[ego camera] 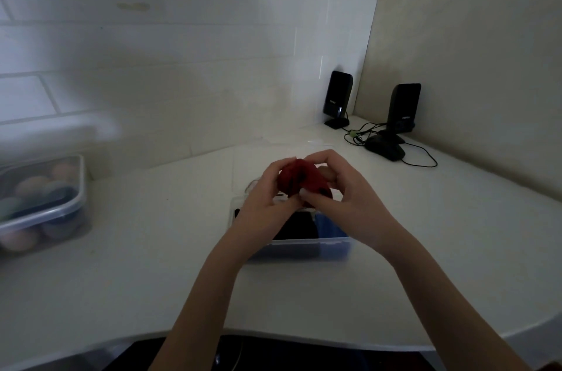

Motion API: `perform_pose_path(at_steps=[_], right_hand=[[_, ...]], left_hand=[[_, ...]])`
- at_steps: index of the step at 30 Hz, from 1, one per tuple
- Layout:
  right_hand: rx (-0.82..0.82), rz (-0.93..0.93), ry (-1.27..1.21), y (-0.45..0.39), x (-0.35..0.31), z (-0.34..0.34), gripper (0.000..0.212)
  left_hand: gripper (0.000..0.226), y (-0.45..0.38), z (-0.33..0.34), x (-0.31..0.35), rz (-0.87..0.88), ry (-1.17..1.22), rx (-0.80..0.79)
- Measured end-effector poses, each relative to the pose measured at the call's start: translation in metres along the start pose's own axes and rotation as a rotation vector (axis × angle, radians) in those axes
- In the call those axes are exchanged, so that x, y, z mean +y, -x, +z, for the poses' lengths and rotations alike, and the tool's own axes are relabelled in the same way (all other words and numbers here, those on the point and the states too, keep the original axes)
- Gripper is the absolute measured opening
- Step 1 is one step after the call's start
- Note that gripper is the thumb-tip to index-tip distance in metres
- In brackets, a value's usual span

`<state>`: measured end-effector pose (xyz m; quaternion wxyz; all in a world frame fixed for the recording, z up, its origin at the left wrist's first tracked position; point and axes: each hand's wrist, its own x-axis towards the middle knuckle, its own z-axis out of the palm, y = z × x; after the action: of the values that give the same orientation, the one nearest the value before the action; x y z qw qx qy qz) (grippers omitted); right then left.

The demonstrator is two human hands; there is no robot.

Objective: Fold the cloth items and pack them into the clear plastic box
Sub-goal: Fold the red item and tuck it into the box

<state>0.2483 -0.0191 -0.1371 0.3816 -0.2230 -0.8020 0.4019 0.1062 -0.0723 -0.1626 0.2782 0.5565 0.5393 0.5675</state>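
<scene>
A small red cloth [299, 179], bunched up, is held above the clear plastic box [304, 247] in the middle of the white table. My left hand [267, 203] grips its left side and my right hand [340, 191] pinches its right side, thumb on the lower edge. Inside the box lie a black cloth [299, 226] and a blue cloth [330, 227]. My hands hide the far part of the box.
A second clear box [73, 203] with several rolled cloths in mixed colours stands at the left. Two black speakers [337, 98] [403, 106], a black mouse [386, 148] and cables [422, 157] sit in the back right corner. Tiled wall behind.
</scene>
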Motion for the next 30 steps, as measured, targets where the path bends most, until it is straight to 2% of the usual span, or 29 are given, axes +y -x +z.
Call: perform_pose_path(at_steps=[3, 6, 9, 12, 17, 23, 27, 30], right_hand=[[0.044, 0.087, -0.174, -0.001, -0.005, -0.001, 0.027], [0.073, 0.174, -0.247, -0.005, -0.006, -0.004, 0.026], [-0.075, 0.274, -0.257, -0.007, -0.007, -0.004, 0.031], [-0.198, 0.347, -0.302, -0.005, -0.009, -0.001, 0.026], [-0.199, 0.382, -0.342, -0.003, -0.008, 0.0, 0.021], [-0.009, 0.486, -0.496, -0.009, -0.002, 0.008, 0.017], [0.077, 0.527, -0.371, -0.02, 0.008, 0.018, 0.008], [0.029, 0.51, -0.202, -0.026, 0.014, 0.025, 0.021]], left_hand=[[0.045, 0.001, -0.005, 0.005, -0.024, 0.103, 0.032], [0.043, 0.002, -0.012, 0.008, -0.042, 0.296, -0.001], [0.043, 0.004, -0.015, 0.012, -0.056, 0.401, -0.053], [0.042, 0.005, -0.015, 0.015, -0.06, 0.368, -0.065], [0.042, 0.008, -0.017, 0.016, -0.13, 0.319, -0.095], [0.037, 0.009, -0.025, 0.017, -0.182, 0.264, -0.073], [0.038, 0.01, -0.031, 0.016, -0.205, 0.183, 0.031], [0.037, 0.012, -0.042, 0.013, -0.157, 0.075, 0.132]])
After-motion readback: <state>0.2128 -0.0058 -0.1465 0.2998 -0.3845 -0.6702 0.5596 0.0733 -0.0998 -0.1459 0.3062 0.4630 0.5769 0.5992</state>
